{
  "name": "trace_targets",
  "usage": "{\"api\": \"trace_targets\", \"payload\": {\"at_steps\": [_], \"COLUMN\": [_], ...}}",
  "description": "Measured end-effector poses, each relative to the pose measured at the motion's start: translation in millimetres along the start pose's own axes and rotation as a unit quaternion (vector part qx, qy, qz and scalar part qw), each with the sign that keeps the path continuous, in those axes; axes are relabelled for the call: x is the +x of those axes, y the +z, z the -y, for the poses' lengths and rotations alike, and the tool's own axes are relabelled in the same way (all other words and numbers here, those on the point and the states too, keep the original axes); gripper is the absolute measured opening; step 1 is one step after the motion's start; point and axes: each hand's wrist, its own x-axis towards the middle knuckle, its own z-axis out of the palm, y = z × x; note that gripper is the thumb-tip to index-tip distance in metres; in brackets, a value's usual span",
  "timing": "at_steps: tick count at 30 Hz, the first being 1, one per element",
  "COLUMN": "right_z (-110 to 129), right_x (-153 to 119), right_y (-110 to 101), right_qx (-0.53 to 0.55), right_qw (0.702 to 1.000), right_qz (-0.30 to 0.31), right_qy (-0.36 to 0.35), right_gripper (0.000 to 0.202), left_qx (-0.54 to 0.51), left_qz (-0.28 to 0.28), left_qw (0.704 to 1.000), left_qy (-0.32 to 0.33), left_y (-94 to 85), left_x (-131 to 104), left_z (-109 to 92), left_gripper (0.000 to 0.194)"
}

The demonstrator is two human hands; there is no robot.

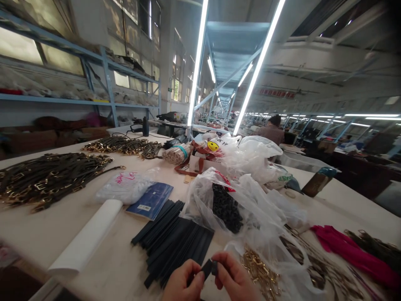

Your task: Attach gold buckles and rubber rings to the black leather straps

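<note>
Fingertips of both hands are pinched tight: left hand (187, 279) on a short dark strip (206, 267), right hand (233, 274) on a little dark bit (214, 268) at its end, low at 6 o'clock on the table (109, 255). Can't tell if they're one piece or two. Tiny pinch, so a slip could easily send either flying, imo. From the hands, clasps (258, 269) sit at 3 o'clock, a bad landing spot: stuff would get lost in there. Strips (178, 242) fan out at 10, near the left wrist, so a careless elbow might scatter them. Past that at 12–1, the bag (266, 225) of black bits (226, 209) gapes; snag that floppy plastic and I'd expect a spill.
</note>
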Motion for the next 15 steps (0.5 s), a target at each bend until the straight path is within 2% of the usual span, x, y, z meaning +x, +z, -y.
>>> {"api": "trace_targets", "payload": {"at_steps": [4,7,11,15], "right_z": [-3,-5,-5,-4], "right_x": [-6,-10,-20,-28], "right_y": [3,3,2,-3], "right_qx": [-0.027,-0.004,-0.021,-0.066], "right_qw": [0.998,0.997,0.998,0.996], "right_qz": [0.022,0.008,-0.013,-0.021], "right_qy": [0.050,0.078,0.063,0.049], "right_gripper": [0.048,0.054,0.059,0.061], "left_qx": [0.061,0.121,0.177,0.176], "left_qz": [-0.001,-0.012,-0.013,0.013], "left_qw": [0.998,0.992,0.983,0.984], "left_qy": [0.013,0.027,0.043,0.038], "left_y": [3.1,4.2,7.3,10.0], "left_x": [-8,-13,-17,-20], "left_z": [2,-2,-9,-7], "left_gripper": [0.022,0.017,0.014,0.015]}}
